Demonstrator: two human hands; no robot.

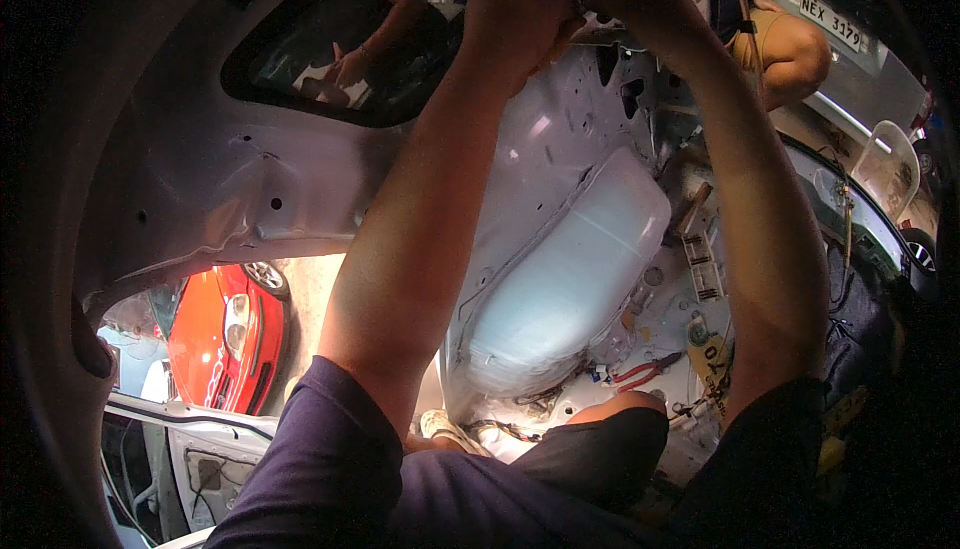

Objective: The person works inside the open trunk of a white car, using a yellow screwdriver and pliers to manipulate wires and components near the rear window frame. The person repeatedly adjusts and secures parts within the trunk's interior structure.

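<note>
Both my arms reach up inside a stripped car body, toward the top of the view. My left hand (510, 24) has its fingers curled beside the upper edge of the bare inner panel (540, 139), at the end of the dark quarter window (340, 59). What it grips is hidden. Close to its right, my right hand (640, 4) is in deep shadow, fingers bent toward the same spot. Whatever lies between its fingertips is too dark to name. Below the hands bulges the pale wheel arch (570, 279).
Red-handled pliers (645, 373) lie on the littered car floor among wires and small parts. A red car (225, 334) stands outside the opening at left, near an open door (205, 469). At upper right, another person's bent knee (795, 54) shows before a parked vehicle.
</note>
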